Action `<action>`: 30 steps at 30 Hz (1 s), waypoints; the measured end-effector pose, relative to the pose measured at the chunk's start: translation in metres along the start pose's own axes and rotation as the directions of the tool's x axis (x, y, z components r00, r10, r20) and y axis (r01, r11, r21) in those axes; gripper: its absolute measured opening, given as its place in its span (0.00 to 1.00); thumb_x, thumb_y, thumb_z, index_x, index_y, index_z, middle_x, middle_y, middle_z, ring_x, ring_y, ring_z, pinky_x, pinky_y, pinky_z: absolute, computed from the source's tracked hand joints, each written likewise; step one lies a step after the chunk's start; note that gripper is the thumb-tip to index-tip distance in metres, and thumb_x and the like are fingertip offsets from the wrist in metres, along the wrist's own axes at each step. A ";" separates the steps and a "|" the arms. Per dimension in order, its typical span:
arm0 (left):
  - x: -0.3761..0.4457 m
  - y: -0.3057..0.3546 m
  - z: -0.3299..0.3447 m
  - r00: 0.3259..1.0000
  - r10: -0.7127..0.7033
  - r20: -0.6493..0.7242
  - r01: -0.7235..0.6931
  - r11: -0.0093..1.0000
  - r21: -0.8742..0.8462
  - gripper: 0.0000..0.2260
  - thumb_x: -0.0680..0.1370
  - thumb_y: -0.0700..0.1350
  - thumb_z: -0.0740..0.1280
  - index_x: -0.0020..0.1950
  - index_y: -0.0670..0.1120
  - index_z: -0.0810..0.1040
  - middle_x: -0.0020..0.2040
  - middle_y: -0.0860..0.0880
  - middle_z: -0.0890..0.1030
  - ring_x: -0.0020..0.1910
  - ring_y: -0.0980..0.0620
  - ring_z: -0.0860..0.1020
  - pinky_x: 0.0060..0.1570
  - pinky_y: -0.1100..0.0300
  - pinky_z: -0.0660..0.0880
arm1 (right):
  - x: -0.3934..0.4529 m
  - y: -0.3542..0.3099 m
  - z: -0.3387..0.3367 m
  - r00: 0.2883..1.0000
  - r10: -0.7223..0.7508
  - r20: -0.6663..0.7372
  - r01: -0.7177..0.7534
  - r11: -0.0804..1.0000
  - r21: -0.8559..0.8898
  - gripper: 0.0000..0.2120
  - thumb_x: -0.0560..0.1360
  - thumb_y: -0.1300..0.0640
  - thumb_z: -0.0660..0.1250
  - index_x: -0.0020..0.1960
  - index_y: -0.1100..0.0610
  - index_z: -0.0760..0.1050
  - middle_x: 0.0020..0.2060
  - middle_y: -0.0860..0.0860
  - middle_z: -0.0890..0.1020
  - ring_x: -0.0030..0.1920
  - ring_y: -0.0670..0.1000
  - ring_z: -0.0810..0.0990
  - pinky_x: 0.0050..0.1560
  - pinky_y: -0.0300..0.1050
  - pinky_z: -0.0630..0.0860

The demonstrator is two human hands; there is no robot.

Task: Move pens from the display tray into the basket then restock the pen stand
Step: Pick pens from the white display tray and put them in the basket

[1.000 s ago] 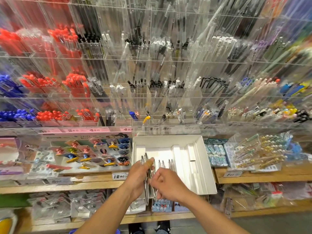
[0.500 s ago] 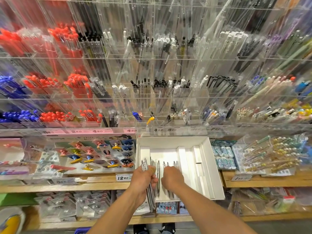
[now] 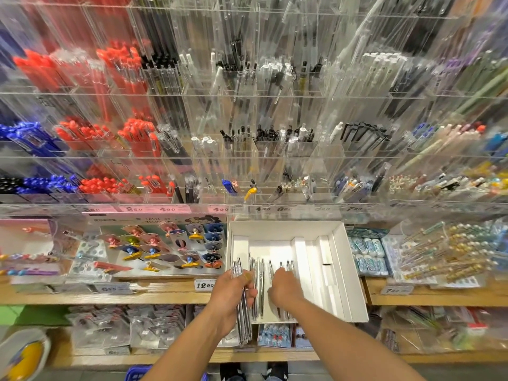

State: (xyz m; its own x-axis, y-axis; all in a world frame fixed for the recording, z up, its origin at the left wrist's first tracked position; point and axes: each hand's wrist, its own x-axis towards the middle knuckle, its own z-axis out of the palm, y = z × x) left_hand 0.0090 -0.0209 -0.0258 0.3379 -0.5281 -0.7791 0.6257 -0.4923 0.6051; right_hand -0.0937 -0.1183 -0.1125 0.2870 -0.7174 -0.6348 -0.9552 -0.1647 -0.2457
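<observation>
A tall clear acrylic pen stand (image 3: 247, 119) fills the far wall, its compartments packed with red, blue, black and white pens. Below it, on the light wooden shelf (image 3: 154, 294), sits a white cardboard display tray (image 3: 343, 270) with ridged dividers. Several slim silver pens (image 3: 261, 284) lie in the tray's left part. The left hand (image 3: 233, 295) curls round a bundle of silver pens (image 3: 243, 320) at the tray's near left edge. The right hand (image 3: 286, 287) reaches into the tray, fingers bent down onto the loose pens; whether it grips one cannot be told. A blue basket's rim (image 3: 137, 371) peeks in nearest.
</observation>
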 end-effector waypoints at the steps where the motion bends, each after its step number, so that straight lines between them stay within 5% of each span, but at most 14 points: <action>1: -0.001 0.000 0.000 1.000 -0.006 0.000 0.006 1.000 -0.007 0.02 0.81 0.39 0.66 0.52 0.40 0.76 0.35 0.46 0.78 0.32 0.51 0.77 0.30 0.60 0.73 | -0.001 0.003 -0.004 1.000 -0.014 -0.014 0.015 0.999 0.046 0.05 0.74 0.61 0.67 0.46 0.56 0.70 0.40 0.50 0.76 0.40 0.51 0.77 0.34 0.41 0.72; 4: -0.002 0.001 0.001 1.000 -0.012 -0.002 0.012 1.000 -0.022 0.04 0.80 0.38 0.66 0.55 0.39 0.75 0.39 0.43 0.79 0.34 0.50 0.78 0.32 0.59 0.75 | -0.014 0.009 -0.023 0.998 -0.041 -0.056 0.054 0.968 0.245 0.09 0.74 0.55 0.66 0.40 0.54 0.67 0.36 0.49 0.74 0.37 0.51 0.77 0.34 0.45 0.73; 7: -0.003 0.002 0.003 1.000 -0.019 -0.009 0.019 0.999 -0.037 0.07 0.80 0.38 0.66 0.57 0.38 0.75 0.42 0.43 0.79 0.34 0.50 0.78 0.30 0.59 0.76 | -0.039 0.011 -0.047 0.997 -0.036 -0.075 0.069 0.871 0.487 0.06 0.74 0.54 0.66 0.49 0.52 0.72 0.46 0.49 0.79 0.44 0.51 0.82 0.43 0.44 0.77; 11: -0.004 0.005 0.007 1.000 -0.004 0.017 0.006 0.997 -0.081 0.17 0.78 0.44 0.71 0.62 0.38 0.74 0.43 0.44 0.79 0.35 0.50 0.78 0.32 0.57 0.76 | -0.087 0.006 -0.065 0.982 -0.155 -0.108 0.189 0.782 0.594 0.08 0.73 0.50 0.69 0.51 0.44 0.73 0.38 0.48 0.82 0.32 0.42 0.82 0.30 0.34 0.74; 16: -0.002 0.008 0.012 0.996 0.035 0.079 -0.028 0.996 -0.090 0.40 0.72 0.55 0.75 0.76 0.39 0.63 0.62 0.42 0.79 0.62 0.45 0.76 0.64 0.47 0.72 | -0.124 -0.013 -0.058 0.961 -0.260 -0.095 0.269 0.800 0.536 0.08 0.74 0.48 0.70 0.51 0.45 0.73 0.38 0.46 0.81 0.37 0.43 0.81 0.36 0.36 0.74; 19: -0.004 0.009 0.015 0.997 0.033 0.073 -0.025 0.994 -0.110 0.30 0.74 0.46 0.75 0.71 0.36 0.68 0.47 0.43 0.82 0.45 0.46 0.82 0.40 0.54 0.80 | -0.125 -0.020 -0.053 0.958 -0.263 -0.113 0.281 0.796 0.536 0.08 0.73 0.49 0.72 0.47 0.47 0.74 0.34 0.46 0.80 0.33 0.40 0.78 0.33 0.33 0.71; 22: 0.000 0.007 0.013 1.000 0.000 0.030 0.004 0.993 -0.120 0.18 0.79 0.41 0.70 0.65 0.37 0.70 0.49 0.39 0.82 0.42 0.44 0.84 0.36 0.54 0.80 | -0.112 -0.016 -0.058 0.962 -0.267 -0.064 0.251 0.759 0.600 0.06 0.74 0.48 0.71 0.45 0.48 0.76 0.33 0.48 0.83 0.28 0.41 0.80 0.27 0.32 0.72; 24: 0.001 0.006 0.010 1.000 0.006 0.013 -0.005 0.993 -0.119 0.13 0.80 0.41 0.68 0.62 0.38 0.71 0.38 0.44 0.82 0.33 0.48 0.80 0.30 0.55 0.78 | -0.090 -0.010 -0.063 0.977 -0.201 -0.068 0.201 0.769 0.607 0.03 0.76 0.51 0.69 0.44 0.49 0.78 0.34 0.47 0.84 0.30 0.43 0.81 0.29 0.34 0.74; 26: 0.003 0.005 0.006 0.999 0.032 -0.030 -0.035 0.994 -0.106 0.05 0.81 0.42 0.67 0.52 0.41 0.72 0.28 0.50 0.76 0.25 0.54 0.73 0.24 0.60 0.72 | -0.060 -0.001 -0.063 0.988 -0.098 -0.120 0.143 0.878 0.457 0.07 0.76 0.55 0.67 0.40 0.53 0.78 0.35 0.44 0.80 0.34 0.46 0.81 0.34 0.37 0.74; 30: 0.005 0.004 0.000 0.997 0.047 -0.069 -0.054 0.992 -0.117 0.05 0.81 0.43 0.67 0.49 0.44 0.72 0.34 0.47 0.73 0.25 0.54 0.73 0.27 0.59 0.72 | -0.019 0.009 -0.034 1.000 -0.016 0.009 0.016 0.999 -0.037 0.04 0.76 0.61 0.65 0.42 0.58 0.74 0.37 0.51 0.78 0.42 0.53 0.81 0.31 0.38 0.71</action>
State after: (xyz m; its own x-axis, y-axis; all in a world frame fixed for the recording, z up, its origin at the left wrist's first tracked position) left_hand 0.0134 -0.0254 -0.0277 0.4146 -0.5012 -0.7596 0.6840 -0.3789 0.6233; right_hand -0.1105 -0.1291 -0.0780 0.3027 -0.7087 -0.6373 -0.9525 -0.2011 -0.2288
